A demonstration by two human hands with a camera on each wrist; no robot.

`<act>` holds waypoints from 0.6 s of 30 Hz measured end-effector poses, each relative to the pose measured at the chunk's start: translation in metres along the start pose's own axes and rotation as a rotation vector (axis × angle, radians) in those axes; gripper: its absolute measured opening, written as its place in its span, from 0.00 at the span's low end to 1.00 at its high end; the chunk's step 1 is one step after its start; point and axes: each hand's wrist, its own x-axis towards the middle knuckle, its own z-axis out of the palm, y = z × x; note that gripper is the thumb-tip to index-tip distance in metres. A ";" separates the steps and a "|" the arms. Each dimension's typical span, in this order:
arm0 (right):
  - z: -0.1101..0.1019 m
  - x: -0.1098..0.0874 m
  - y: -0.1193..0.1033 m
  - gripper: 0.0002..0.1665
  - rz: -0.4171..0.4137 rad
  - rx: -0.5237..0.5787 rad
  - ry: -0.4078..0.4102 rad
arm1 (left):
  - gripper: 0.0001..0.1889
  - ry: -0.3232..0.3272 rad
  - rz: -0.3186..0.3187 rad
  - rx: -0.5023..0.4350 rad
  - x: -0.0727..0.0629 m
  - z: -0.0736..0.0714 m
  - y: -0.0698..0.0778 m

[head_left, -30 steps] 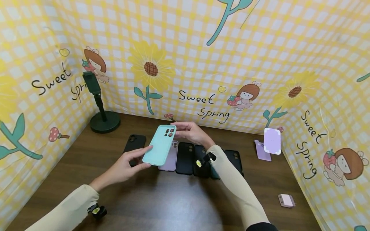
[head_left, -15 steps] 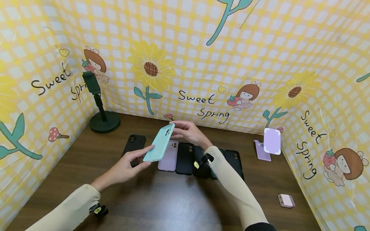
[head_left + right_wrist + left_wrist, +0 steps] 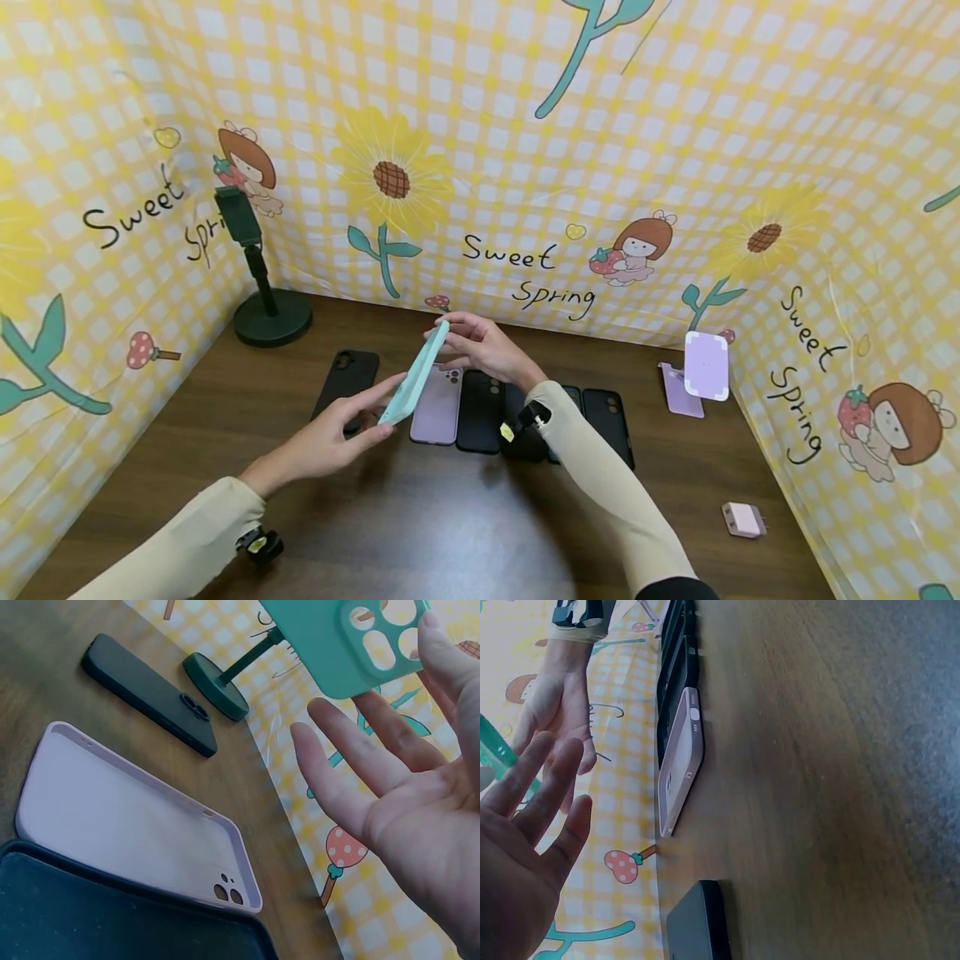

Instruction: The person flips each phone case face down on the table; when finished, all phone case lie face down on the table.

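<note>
A mint-green phone case (image 3: 415, 382) is held in the air between both hands, tilted nearly edge-on in the head view. My left hand (image 3: 330, 437) pinches its near end between thumb and fingers. At the far end, beside the camera cutouts, my right hand (image 3: 491, 348) pinches it with thumb and a finger, as the right wrist view shows; the other fingers are spread. Beneath lies a lilac phone case (image 3: 435, 410), its hollow side up in the right wrist view. A black phone case (image 3: 348, 377) lies left of it, partly behind my left hand.
Several dark phone cases (image 3: 477, 417) lie in a row right of the lilac one, partly under my right forearm. A dark green stand (image 3: 272, 318) is at back left. A lilac phone stand (image 3: 705, 367) and a pink-white charger plug (image 3: 742, 520) are at right. Patterned cloth walls surround the table.
The mint phone case has been turned from showing its broad face to nearly edge-on, its far end shifting slightly left. Both hands keep hold of it and have moved only a little.
</note>
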 end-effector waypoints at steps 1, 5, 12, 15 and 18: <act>0.000 0.000 0.000 0.16 0.000 -0.019 0.014 | 0.36 -0.010 0.010 -0.004 0.000 0.000 0.000; 0.000 0.000 0.001 0.19 -0.024 -0.175 0.088 | 0.39 -0.040 0.014 -0.013 0.001 0.000 0.002; -0.003 0.000 0.003 0.22 -0.046 -0.355 0.183 | 0.47 -0.007 -0.042 0.081 -0.001 0.000 0.004; -0.003 0.001 0.004 0.21 -0.046 -0.371 0.192 | 0.48 0.009 -0.057 0.129 -0.002 0.001 0.004; -0.001 0.001 0.003 0.22 -0.036 -0.396 0.186 | 0.48 0.006 -0.073 0.174 -0.003 0.002 0.007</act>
